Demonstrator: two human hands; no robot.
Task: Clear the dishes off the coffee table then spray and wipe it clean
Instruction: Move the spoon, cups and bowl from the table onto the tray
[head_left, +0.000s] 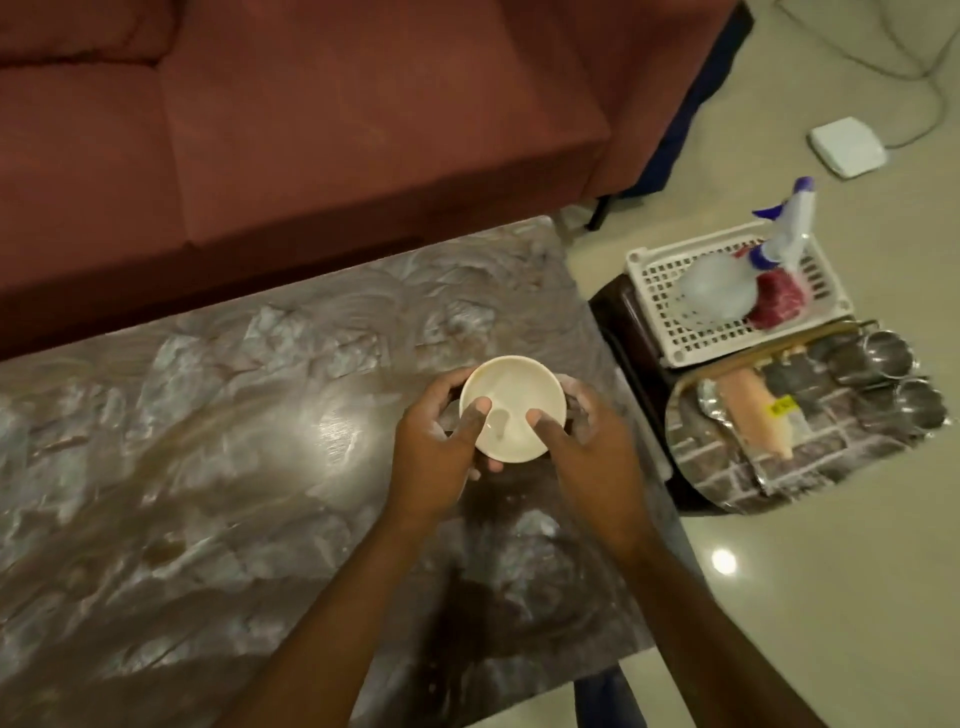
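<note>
A cream bowl (511, 387) is held over the right part of the marbled coffee table (218, 467). My left hand (439, 447) grips its left side with the thumb over the rim. My right hand (582, 441) grips its right side, thumb inside the rim too. To the right of the table, a white perforated basket (660, 291) holds a spray bottle (737, 280) with a purple nozzle and a dark red cloth (779, 299).
A maroon sofa (311, 130) runs along the table's far edge. Right of the table a low dark stand carries the basket and a round tray (727, 473) with steel cups (888, 356) and a packet. A white box (847, 145) and cables lie on the tiled floor.
</note>
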